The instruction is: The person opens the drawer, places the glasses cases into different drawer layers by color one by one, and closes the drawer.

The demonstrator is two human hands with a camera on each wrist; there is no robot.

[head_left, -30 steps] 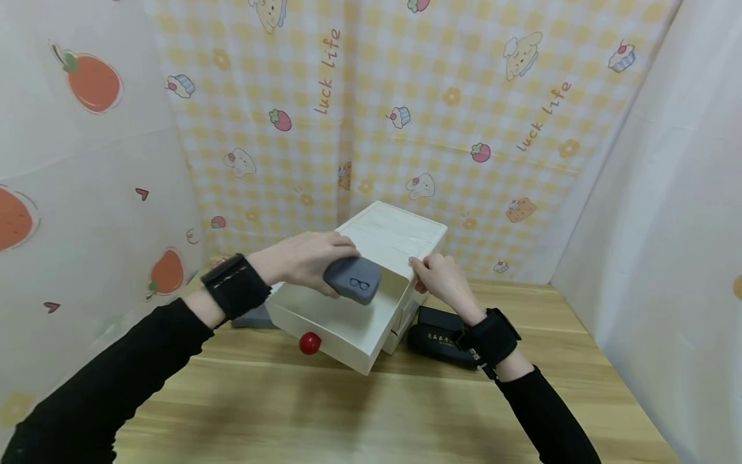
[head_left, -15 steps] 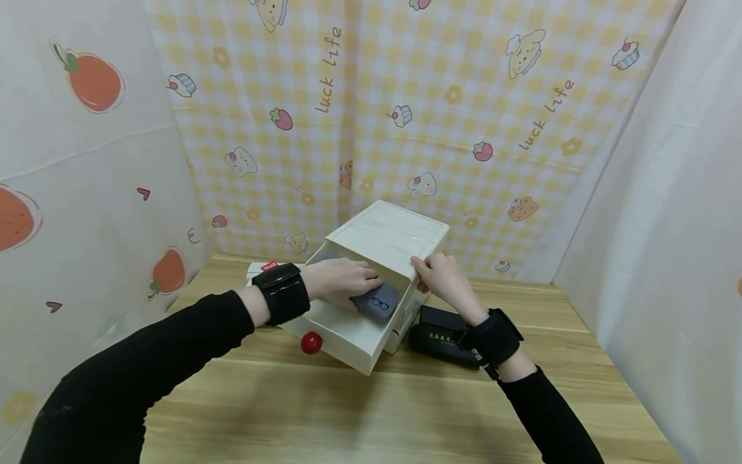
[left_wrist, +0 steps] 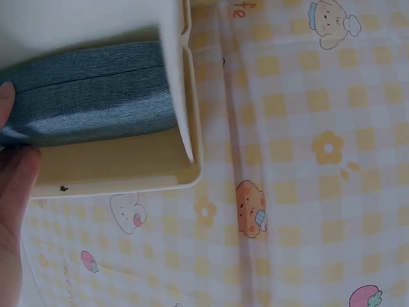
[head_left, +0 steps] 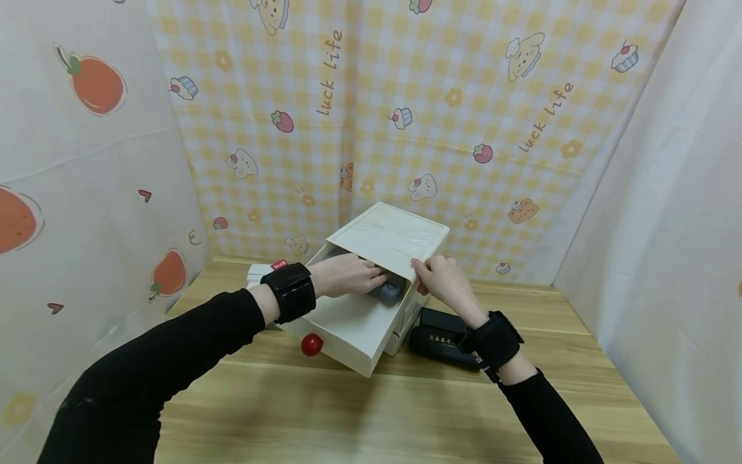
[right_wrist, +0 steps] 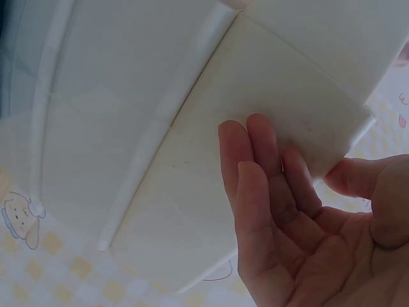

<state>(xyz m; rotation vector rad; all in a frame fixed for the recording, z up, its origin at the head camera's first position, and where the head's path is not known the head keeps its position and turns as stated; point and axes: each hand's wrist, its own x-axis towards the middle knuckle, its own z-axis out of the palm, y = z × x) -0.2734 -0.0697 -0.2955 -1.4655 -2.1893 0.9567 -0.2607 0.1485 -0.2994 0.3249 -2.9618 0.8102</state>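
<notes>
My left hand (head_left: 350,276) reaches into the pulled-out white drawer (head_left: 342,322) and holds a grey glasses case (head_left: 390,290), partly hidden under the cabinet's top. In the left wrist view, a blue-grey cloth glasses case (left_wrist: 96,96) lies along the drawer wall, with left-hand fingertips right at its left end. My right hand (head_left: 443,277) grips the front right edge of the white cabinet (head_left: 388,235). Seen from the right wrist, the fingers of that hand (right_wrist: 300,230) lie against the cabinet's side, thumb at the edge.
A red knob (head_left: 311,345) sits on the drawer front. Right of the cabinet, a black glasses case (head_left: 435,345) with gold print lies on the wooden table (head_left: 261,412). A white item with a red label (head_left: 259,272) stands behind the left wrist. Patterned cloth hangs around.
My left hand has carried the grey glasses case from above the drawer down into it, then rightward and deeper under the cabinet's top. The right hand has stayed at the cabinet's edge.
</notes>
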